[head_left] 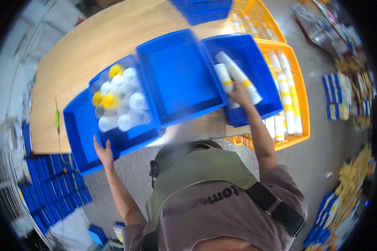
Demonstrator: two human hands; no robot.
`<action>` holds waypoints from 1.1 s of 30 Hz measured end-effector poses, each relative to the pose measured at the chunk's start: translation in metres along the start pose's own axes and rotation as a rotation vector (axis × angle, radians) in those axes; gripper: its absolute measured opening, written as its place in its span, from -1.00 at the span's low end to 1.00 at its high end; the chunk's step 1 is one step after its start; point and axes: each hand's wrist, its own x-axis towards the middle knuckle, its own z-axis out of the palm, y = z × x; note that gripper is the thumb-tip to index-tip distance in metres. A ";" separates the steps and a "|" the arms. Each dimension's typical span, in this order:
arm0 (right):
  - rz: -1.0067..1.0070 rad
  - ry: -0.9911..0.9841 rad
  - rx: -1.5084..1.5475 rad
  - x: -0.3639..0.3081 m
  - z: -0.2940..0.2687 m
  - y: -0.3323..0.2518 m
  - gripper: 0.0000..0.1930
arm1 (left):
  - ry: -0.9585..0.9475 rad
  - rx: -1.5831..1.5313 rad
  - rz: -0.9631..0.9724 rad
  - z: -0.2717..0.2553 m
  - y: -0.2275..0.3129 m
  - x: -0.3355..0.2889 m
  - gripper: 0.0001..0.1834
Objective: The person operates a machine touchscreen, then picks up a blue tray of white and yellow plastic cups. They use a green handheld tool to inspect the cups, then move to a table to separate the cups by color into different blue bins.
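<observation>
My left hand is at the near side of the leftmost blue tray, fingers apart and thumb raised, holding nothing. Beside it, a second blue tray carries many white, yellow and translucent round-ended pieces, like cups or tubes. My right hand reaches into the rightmost blue tray. Its fingers are closed on a white tube with a yellow band; part of the grip is hidden. A longer white tube with a yellow band lies slanted against that hand.
Between the trays lies an empty blue tray. All rest on a wooden table. At the right, a yellow crate holds several white and yellow tubes. Another yellow crate and a blue bin stand behind. Blue bins are stacked lower left.
</observation>
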 end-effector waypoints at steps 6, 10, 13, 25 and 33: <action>-0.260 0.323 0.299 -0.083 -0.067 -0.076 -0.35 | -0.303 -0.843 -0.172 -0.021 0.112 -0.068 -0.23; -0.840 0.104 0.408 -0.138 -0.054 -0.185 -0.33 | -0.721 -1.642 -0.280 -0.017 0.156 -0.079 0.01; -1.185 -0.071 0.286 -0.171 -0.022 -0.241 -0.35 | -0.939 -1.631 -0.277 -0.033 0.143 -0.074 -0.04; -0.773 0.118 0.372 -0.187 0.007 -0.307 -0.24 | -0.326 -0.876 -0.676 -0.143 0.017 -0.029 -0.61; -1.148 -0.124 0.366 -0.159 0.126 -0.352 -0.21 | -0.432 -0.438 -0.248 -0.090 0.014 0.012 -0.56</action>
